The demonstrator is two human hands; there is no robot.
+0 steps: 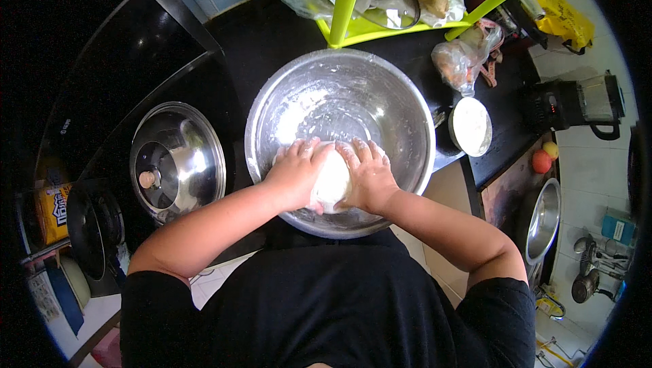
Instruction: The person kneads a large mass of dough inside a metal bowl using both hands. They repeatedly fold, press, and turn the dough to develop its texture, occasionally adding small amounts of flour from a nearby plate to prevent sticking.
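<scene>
A wide steel mixing bowl [339, 72] stands on the counter in front of me, its inner wall smeared with flour. Near the bowl's front side sits a smooth white lump of dough [333, 181]. From the left, my left hand [297, 174] wraps round the dough, its fingers dusted white. My right hand [369, 174] grips the opposite side, with floury fingertips over the top. Both palms press against the dough, and its underside is hidden.
A steel lid [187, 157] with a knob lies left of the bowl. To the right are a white bowl [471, 127] and a plastic bag [465, 62]. Behind stands a green rack [346, 8]; a blender [577, 104] is at the far right.
</scene>
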